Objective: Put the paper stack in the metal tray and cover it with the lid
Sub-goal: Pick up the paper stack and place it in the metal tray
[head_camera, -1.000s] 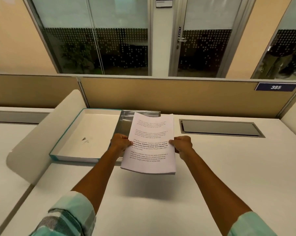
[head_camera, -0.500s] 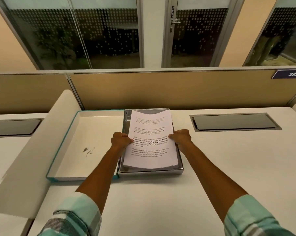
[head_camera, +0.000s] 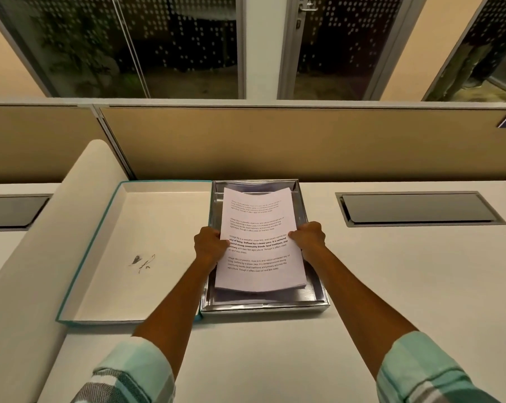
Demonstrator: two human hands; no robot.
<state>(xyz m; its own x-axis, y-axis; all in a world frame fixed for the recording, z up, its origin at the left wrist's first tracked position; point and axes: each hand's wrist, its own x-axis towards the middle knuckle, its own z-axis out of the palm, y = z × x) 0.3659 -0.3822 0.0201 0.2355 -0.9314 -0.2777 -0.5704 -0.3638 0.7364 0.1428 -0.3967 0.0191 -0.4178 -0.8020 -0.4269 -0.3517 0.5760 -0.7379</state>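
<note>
Now we hold the white printed paper stack (head_camera: 260,242) by its side edges, left hand (head_camera: 210,246) and right hand (head_camera: 308,238) clamped on it, over the shiny rectangular metal tray (head_camera: 318,303) on the white table (head_camera: 406,286). Touching the tray's left side lies the upturned teal-edged cardboard lid (head_camera: 135,242).

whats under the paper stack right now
The metal tray is under the paper stack, which both hands, left and right, hold by its sides. Shiny tray floor shows around the sheets; the floor directly beneath them is covered.
</note>
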